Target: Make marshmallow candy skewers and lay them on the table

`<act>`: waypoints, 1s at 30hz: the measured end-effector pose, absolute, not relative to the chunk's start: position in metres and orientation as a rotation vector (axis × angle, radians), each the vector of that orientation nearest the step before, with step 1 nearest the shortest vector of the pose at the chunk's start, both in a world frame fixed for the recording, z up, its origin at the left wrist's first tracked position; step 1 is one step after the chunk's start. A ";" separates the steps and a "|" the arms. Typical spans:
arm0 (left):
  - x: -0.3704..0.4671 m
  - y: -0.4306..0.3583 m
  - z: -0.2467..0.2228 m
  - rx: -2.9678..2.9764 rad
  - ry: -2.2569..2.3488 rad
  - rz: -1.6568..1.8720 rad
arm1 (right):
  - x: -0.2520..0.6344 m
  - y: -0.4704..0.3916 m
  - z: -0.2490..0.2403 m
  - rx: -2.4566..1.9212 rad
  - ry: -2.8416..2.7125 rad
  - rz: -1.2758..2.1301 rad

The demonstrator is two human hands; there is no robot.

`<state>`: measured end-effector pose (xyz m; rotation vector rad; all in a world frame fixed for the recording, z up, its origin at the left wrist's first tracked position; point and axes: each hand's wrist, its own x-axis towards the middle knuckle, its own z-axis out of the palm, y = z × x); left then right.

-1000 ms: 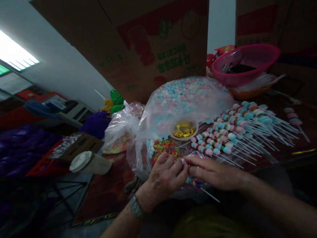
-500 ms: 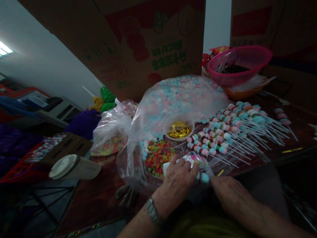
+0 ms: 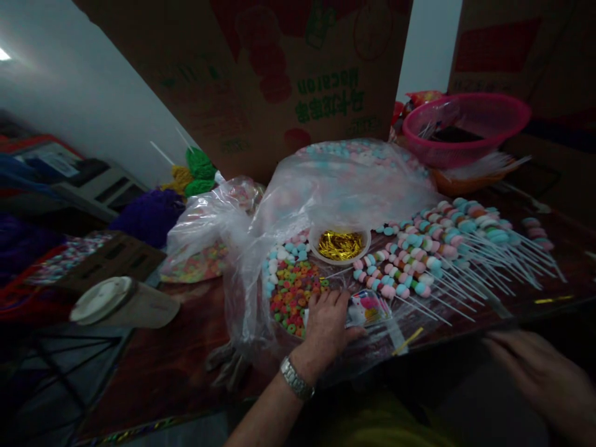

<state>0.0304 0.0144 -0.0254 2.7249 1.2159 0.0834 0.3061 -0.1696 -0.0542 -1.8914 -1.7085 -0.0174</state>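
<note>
My left hand (image 3: 328, 326) rests on the table with its fingers stretched out and its thumb apart. It touches a stack of small printed plastic bags (image 3: 370, 307), partly hidden under it. Just left of its fingers lie colourful cereal rings (image 3: 295, 295), with marshmallow pieces (image 3: 282, 261) behind them. My right hand (image 3: 535, 366) is off the table's front edge at the lower right, blurred, its fingers extended and nothing visible in them. Rows of marshmallow skewers (image 3: 419, 254) lie on the table to the right of the bags. A yellow twist tie (image 3: 408, 341) lies near the edge.
A round tub of gold twist ties (image 3: 342, 245) stands before a large clear bag of marshmallows (image 3: 335, 180). A bag of cereal rings (image 3: 195, 257) and a lidded cup (image 3: 125, 302) are at the left. A pink basket (image 3: 465, 127) and a tall carton (image 3: 261, 81) stand behind.
My right hand has moved away to the right, off the table edge. The skewer with a blue marshmallow between my hands is out of sight. My left hand has straightened its fingers.
</note>
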 end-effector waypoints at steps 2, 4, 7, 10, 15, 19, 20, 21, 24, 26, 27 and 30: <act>0.028 0.009 -0.026 2.749 1.227 0.170 | 0.266 -0.111 -0.043 -1.770 -1.825 0.069; 0.026 0.006 -0.026 2.768 1.221 0.256 | 0.225 -0.057 -0.032 -1.705 -1.987 0.165; 0.023 0.006 -0.027 2.742 1.235 0.350 | 0.183 -0.009 -0.027 -1.634 -2.170 0.191; 0.022 0.009 -0.029 2.699 1.251 0.353 | 0.174 0.001 -0.033 -1.604 -2.308 0.123; 0.019 0.015 -0.036 2.694 1.271 0.289 | 0.203 -0.001 -0.028 -1.683 -2.318 -0.087; 0.014 0.016 -0.024 2.781 1.277 0.457 | 0.235 -0.017 -0.004 -1.807 -2.107 -0.300; 0.015 0.015 -0.016 2.828 1.238 0.565 | 0.238 -0.025 0.002 -1.790 -2.052 -0.373; 0.017 0.014 -0.007 2.873 1.171 0.689 | 0.239 -0.035 0.006 -1.720 -2.029 -0.435; 0.031 0.005 0.020 2.872 0.832 0.814 | 0.229 -0.063 0.018 -1.353 -2.061 -0.435; 0.041 -0.001 0.032 2.706 0.741 0.749 | 0.220 -0.075 0.025 -1.267 -2.020 -0.268; 0.044 -0.004 0.034 2.596 0.745 0.690 | 0.218 -0.078 0.028 -1.283 -1.977 -0.149; 0.046 -0.008 0.034 2.251 0.823 0.456 | 0.218 -0.080 0.033 -1.338 -1.876 0.302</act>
